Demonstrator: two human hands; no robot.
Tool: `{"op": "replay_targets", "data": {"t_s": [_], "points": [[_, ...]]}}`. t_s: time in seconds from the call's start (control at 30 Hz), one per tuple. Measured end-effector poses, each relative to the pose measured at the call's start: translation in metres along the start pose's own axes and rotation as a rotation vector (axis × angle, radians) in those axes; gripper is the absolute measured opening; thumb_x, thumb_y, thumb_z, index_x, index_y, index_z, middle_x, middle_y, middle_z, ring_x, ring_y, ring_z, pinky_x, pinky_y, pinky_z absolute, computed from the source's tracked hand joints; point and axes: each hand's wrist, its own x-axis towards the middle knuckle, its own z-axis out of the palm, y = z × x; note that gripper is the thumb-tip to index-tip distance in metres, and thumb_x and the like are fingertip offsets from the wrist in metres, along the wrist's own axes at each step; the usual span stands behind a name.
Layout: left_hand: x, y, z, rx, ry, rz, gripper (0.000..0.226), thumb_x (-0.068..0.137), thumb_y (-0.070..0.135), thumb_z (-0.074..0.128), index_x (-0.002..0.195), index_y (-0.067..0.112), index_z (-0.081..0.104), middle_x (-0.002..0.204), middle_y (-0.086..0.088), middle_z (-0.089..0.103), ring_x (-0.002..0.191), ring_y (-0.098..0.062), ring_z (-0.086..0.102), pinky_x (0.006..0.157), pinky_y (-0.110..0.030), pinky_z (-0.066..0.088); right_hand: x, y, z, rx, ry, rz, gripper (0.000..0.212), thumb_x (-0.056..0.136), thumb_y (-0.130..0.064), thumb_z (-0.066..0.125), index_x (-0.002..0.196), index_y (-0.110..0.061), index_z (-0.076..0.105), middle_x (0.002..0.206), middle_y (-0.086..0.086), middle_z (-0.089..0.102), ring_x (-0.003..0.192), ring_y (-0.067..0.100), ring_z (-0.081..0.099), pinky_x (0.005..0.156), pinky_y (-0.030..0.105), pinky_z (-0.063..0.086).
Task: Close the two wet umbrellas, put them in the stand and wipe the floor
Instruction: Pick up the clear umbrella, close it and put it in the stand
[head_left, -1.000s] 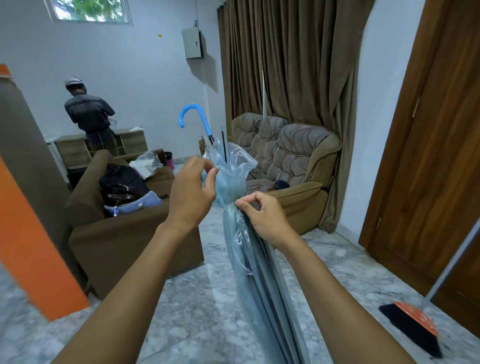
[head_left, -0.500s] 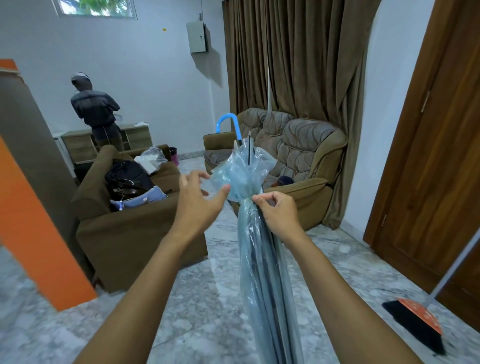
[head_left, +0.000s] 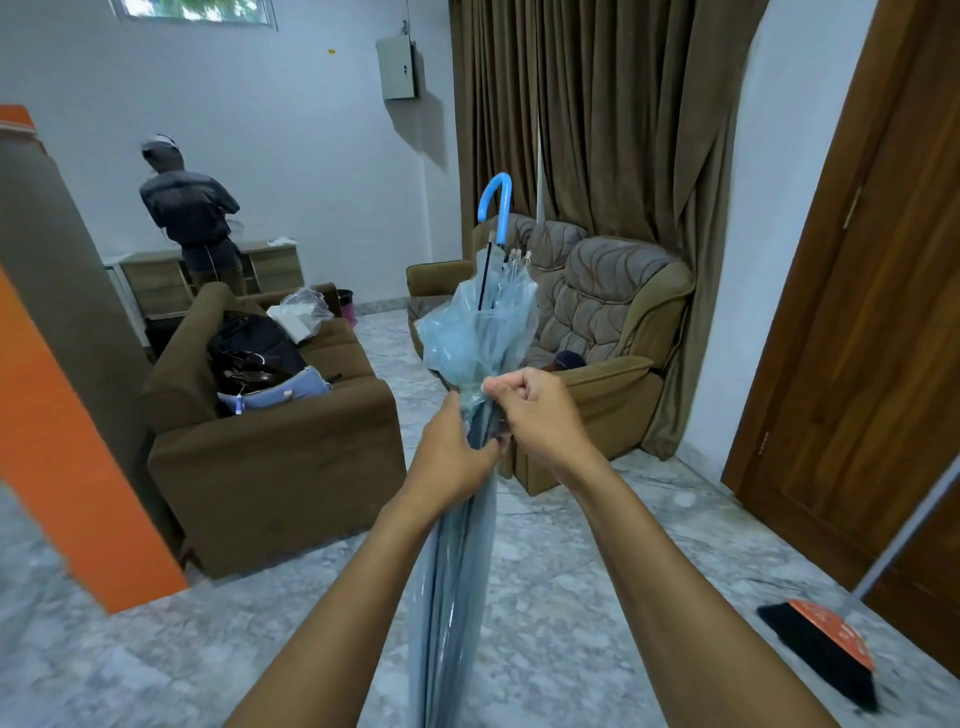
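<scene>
A closed, pale blue see-through umbrella (head_left: 457, 582) stands nearly upright in front of me, its curved blue handle (head_left: 496, 205) at the top and its canopy gathered into folds. My left hand (head_left: 457, 452) grips the folded canopy from the left. My right hand (head_left: 535, 410) pinches the canopy or its strap just above and to the right of it. The umbrella's lower end runs out of view at the bottom. No second umbrella, stand or cloth is in view.
A brown sofa (head_left: 270, 457) with bags stands to the left, and a padded armchair (head_left: 597, 332) behind the umbrella. An orange wall corner (head_left: 62, 467) juts in at left. A broom (head_left: 826, 649) leans by the wooden door (head_left: 883, 312). A person (head_left: 189, 213) stands at the far cabinet.
My left hand has closed round the gathered canopy, where before it hovered open beside it. The umbrella has swung more upright, its handle rising and shifting right.
</scene>
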Motion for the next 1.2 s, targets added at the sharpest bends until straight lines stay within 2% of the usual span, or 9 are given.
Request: {"op": "replay_targets", "data": {"t_s": [0.1,0.23,0.4,0.53,0.67,0.77,0.93,1.07,1.2], "points": [[0.002,-0.005,-0.004,-0.111,0.005,0.019,0.037,0.087,0.017,0.067,0.122,0.022,0.056,0.106,0.007,0.069,0.099,-0.005,0.066,0.081,-0.018,0.05,0.0,-0.004,-0.005,0.148,-0.043,0.003,0.018,0.095,-0.018,0.062,0.095,-0.001,0.065,0.082,0.019,0.073,0.065,0.018,0.069,0.058,0.031,0.057],[0.001,-0.003,-0.009,-0.294,-0.015,0.022,0.039,0.09,0.008,0.066,0.127,0.018,0.058,0.113,0.006,0.071,0.105,-0.003,0.067,0.088,-0.017,0.051,0.001,-0.002,-0.011,0.377,-0.122,0.07,0.018,0.094,-0.013,0.063,0.1,0.004,0.064,0.099,0.029,0.071,0.082,0.03,0.072,0.07,0.034,0.061],[-0.002,-0.002,-0.013,-0.418,-0.036,-0.006,0.041,0.091,0.006,0.064,0.127,0.025,0.058,0.116,0.009,0.069,0.105,0.0,0.066,0.088,-0.018,0.052,-0.002,-0.002,-0.016,0.313,-0.003,0.075,0.025,0.083,-0.018,0.076,0.099,0.0,0.071,0.092,0.013,0.077,0.086,0.018,0.074,0.073,0.023,0.058],[0.0,-0.005,-0.013,-0.524,-0.089,-0.047,0.044,0.091,0.011,0.067,0.132,0.022,0.055,0.122,0.001,0.068,0.114,-0.011,0.064,0.096,-0.029,0.051,-0.008,-0.005,-0.01,0.326,0.084,0.076,0.025,0.081,-0.02,0.078,0.098,-0.002,0.073,0.093,0.003,0.076,0.076,0.002,0.071,0.061,0.012,0.053],[0.001,-0.009,-0.014,-0.604,-0.174,-0.077,0.046,0.091,0.011,0.066,0.134,0.019,0.053,0.124,-0.006,0.067,0.117,-0.022,0.063,0.098,-0.037,0.05,-0.01,-0.006,-0.009,0.414,0.048,0.178,0.031,0.081,-0.022,0.078,0.102,0.001,0.072,0.096,0.013,0.076,0.08,0.018,0.072,0.071,0.032,0.062],[0.003,-0.012,-0.013,-0.665,-0.241,-0.138,0.046,0.09,0.01,0.067,0.133,0.019,0.055,0.128,-0.012,0.064,0.118,-0.028,0.062,0.101,-0.045,0.048,-0.013,-0.006,-0.011,0.441,0.012,0.205,0.034,0.083,-0.019,0.076,0.105,0.005,0.069,0.096,0.016,0.076,0.081,0.022,0.073,0.067,0.031,0.062],[0.002,0.005,-0.013,-0.303,-0.019,-0.11,0.056,0.089,0.023,0.07,0.136,0.03,0.041,0.128,0.0,0.043,0.098,-0.005,0.058,0.076,-0.017,0.055,-0.014,-0.013,-0.01,0.304,0.181,0.144,0.031,0.075,-0.026,0.083,0.092,-0.001,0.073,0.086,0.012,0.076,0.073,0.016,0.074,0.064,0.027,0.061],[0.003,0.006,-0.007,-0.067,0.051,0.056,0.045,0.093,0.022,0.061,0.136,0.025,0.049,0.133,0.004,0.055,0.119,-0.011,0.054,0.101,-0.028,0.046,-0.012,-0.015,-0.007,0.205,0.337,0.11,0.031,0.064,-0.032,0.09,0.077,-0.008,0.074,0.072,0.004,0.075,0.062,0.012,0.07,0.063,0.031,0.061],[0.004,0.01,-0.008,-0.128,-0.045,0.084,0.063,0.088,0.021,0.063,0.146,0.027,0.04,0.137,0.009,0.05,0.125,-0.005,0.05,0.094,-0.008,0.039,-0.012,-0.016,-0.008,0.195,0.3,0.058,0.02,0.068,-0.03,0.088,0.071,-0.015,0.075,0.069,0.004,0.075,0.067,0.019,0.072,0.069,0.043,0.062]]}}
